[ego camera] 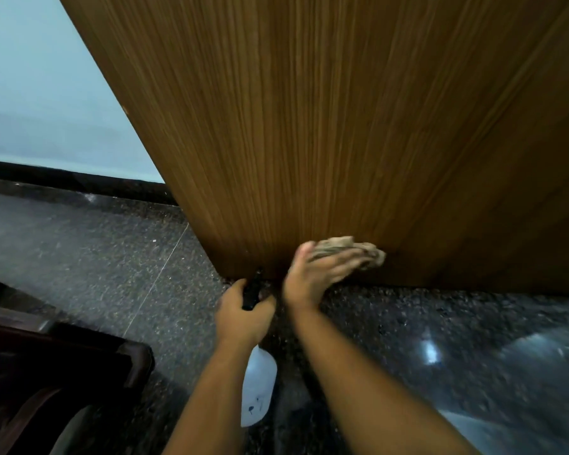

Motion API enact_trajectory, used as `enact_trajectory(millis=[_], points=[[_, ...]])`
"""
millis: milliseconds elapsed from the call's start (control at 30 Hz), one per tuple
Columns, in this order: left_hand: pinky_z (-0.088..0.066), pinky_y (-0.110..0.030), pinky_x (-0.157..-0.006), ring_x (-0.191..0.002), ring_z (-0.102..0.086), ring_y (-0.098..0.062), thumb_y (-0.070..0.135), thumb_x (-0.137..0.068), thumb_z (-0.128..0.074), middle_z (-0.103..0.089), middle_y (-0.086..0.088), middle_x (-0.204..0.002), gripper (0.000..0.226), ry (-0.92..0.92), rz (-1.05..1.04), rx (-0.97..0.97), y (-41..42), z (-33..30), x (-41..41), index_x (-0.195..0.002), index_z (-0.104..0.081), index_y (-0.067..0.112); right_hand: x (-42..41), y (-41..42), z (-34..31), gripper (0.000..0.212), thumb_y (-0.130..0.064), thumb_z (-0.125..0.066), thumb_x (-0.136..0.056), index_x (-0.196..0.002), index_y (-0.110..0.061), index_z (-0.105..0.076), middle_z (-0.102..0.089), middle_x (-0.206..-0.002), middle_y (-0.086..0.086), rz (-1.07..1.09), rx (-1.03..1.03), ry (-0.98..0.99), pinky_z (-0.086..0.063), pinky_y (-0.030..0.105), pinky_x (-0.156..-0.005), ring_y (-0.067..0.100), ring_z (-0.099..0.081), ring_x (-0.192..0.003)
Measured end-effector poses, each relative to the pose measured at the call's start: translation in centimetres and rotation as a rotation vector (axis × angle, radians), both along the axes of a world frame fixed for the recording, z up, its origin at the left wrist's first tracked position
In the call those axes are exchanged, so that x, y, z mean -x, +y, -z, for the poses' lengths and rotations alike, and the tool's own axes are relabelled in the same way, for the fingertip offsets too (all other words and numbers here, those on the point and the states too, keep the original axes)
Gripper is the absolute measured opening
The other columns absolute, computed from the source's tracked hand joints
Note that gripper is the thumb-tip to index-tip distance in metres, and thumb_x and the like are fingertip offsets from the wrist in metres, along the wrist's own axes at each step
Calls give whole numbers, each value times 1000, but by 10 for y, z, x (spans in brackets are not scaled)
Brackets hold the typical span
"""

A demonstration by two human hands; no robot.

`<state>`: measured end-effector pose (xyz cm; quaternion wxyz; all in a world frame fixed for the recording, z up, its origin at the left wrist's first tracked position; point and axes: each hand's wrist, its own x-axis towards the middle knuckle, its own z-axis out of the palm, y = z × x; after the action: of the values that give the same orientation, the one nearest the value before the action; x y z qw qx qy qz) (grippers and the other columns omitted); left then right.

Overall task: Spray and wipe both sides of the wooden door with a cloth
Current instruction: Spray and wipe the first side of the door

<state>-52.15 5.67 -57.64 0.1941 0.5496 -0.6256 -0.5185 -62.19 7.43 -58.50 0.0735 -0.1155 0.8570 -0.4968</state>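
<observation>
The wooden door [326, 126] fills the upper middle and right of the view, its bottom edge just above the floor. My right hand [316, 274] presses a crumpled beige cloth [349, 249] flat against the door's lowest part, near the bottom edge. My left hand [243, 315] sits just left of it, wrapped around the black trigger head of a white spray bottle [257, 385]. The bottle's body hangs down beneath my left wrist. The nozzle points toward the door's bottom corner.
Dark speckled stone floor [112, 257] spreads below the door. A pale blue wall [40, 93] with a black skirting stands at the left. Dark wooden furniture [53, 362] occupies the lower left corner. Light reflects off the floor at the lower right.
</observation>
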Motion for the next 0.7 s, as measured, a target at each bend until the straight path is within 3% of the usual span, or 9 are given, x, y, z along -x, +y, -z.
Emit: enact_trajectory(millis=[33,67,167,233,300,400,500,600,700], points=[[-56,-45,-82,-88,-66,-23,22,-82,-74,-71,-6,-93,13,17,-7,5,-2,1,-5,-90,-67,29,-4,-4,27,93,-63,-20,-91,-153,3,-2,5,-158,30,-93,-102,211,-1,50,-119,42,4,-147],[-56,-44,-81,-86,-66,-23,19,-84,-74,-71,-5,-90,14,30,-11,-1,-6,3,-12,-87,-66,30,0,-8,73,86,-62,-20,-94,-153,1,-14,-5,-158,26,-308,-368,471,-3,53,-118,40,1,-146],[-52,-40,-77,-81,-64,-21,13,-87,-72,-68,-1,-83,21,19,-7,21,-16,2,-31,-85,-62,32,39,-7,108,58,-32,-21,-99,-151,-8,-33,-18,-162,7,-1049,-1037,1358,0,45,-120,30,0,-150],[-51,-38,-74,-77,-61,-18,10,-89,-70,-65,1,-81,29,23,-23,41,-17,1,-40,-81,-56,34,68,-14,84,56,-22,-20,-100,-153,-6,-26,-11,-164,8,-1392,-1192,1759,0,44,-119,27,-8,-150],[-48,-34,-66,-71,-59,-17,10,-89,-70,-63,-1,-78,28,3,-31,49,-19,2,-46,-80,-55,33,80,-29,50,55,-19,-18,-99,-150,-10,-37,-24,-160,10,-1310,-1043,2080,-11,46,-119,28,-22,-148],[-43,-30,-57,-67,-56,-17,10,-89,-68,-60,-4,-77,24,-7,-60,23,-23,3,-51,-80,-55,28,57,-66,-5,52,-13,-17,-101,-143,-7,-48,-43,-151,11,-1059,-604,2128,-28,47,-116,28,-38,-141],[-43,-32,-59,-65,-55,-19,11,-87,-69,-60,-7,-78,20,13,-79,5,-25,6,-50,-81,-56,25,18,-111,-42,49,-15,-18,-105,-143,-2,-47,-45,-149,11,-812,-321,1966,-31,43,-115,25,-44,-137],[-40,-30,-56,-61,-51,-16,13,-87,-70,-55,-3,-70,21,23,-82,23,-28,4,-51,-78,-56,26,-1,-127,-32,56,-17,-12,-101,-146,-5,-43,-39,-154,11,-825,-552,1941,-26,41,-117,25,-40,-139],[-42,-28,-57,-59,-53,-11,14,-87,-70,-58,3,-68,16,21,-36,45,-31,9,-54,-81,-60,25,6,-113,41,57,-25,-8,-101,-151,0,-18,-20,-161,13,-1043,-789,2263,-15,45,-120,30,-22,-147]])
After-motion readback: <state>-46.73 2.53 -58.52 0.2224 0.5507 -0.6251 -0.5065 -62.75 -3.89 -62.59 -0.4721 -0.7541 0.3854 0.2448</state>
